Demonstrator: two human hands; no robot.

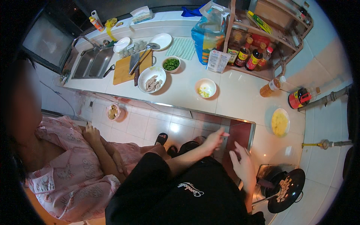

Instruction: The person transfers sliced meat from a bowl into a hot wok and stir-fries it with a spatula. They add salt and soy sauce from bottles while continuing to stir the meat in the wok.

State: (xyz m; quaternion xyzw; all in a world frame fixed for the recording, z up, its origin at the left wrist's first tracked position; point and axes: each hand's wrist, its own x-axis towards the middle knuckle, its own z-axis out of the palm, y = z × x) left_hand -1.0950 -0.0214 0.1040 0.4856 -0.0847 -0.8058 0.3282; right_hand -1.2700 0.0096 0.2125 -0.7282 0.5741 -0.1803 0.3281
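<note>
My left hand [214,142] is in front of my body with its fingers loosely bent and nothing in it. Close by, my right hand [242,164] is raised, thumb and fingers apart, holding nothing. To the right of it a black wok [294,194] sits on the stove [261,170], with cooked meat pieces [283,189] inside. A metal utensil [264,200] leans into the wok, and the wok's dark handle [265,183] points toward my right hand. Beyond, on the counter, stands a plate of pale yellow slices [280,123].
Along the counter [180,90] are a bowl with chopped garlic [205,92], a bowl with raw meat strips [153,83], chopped greens [171,64], a cleaver [134,62] on a cutting board [119,73], and sauce bottles [242,54]. Another person [76,168] is close at my left.
</note>
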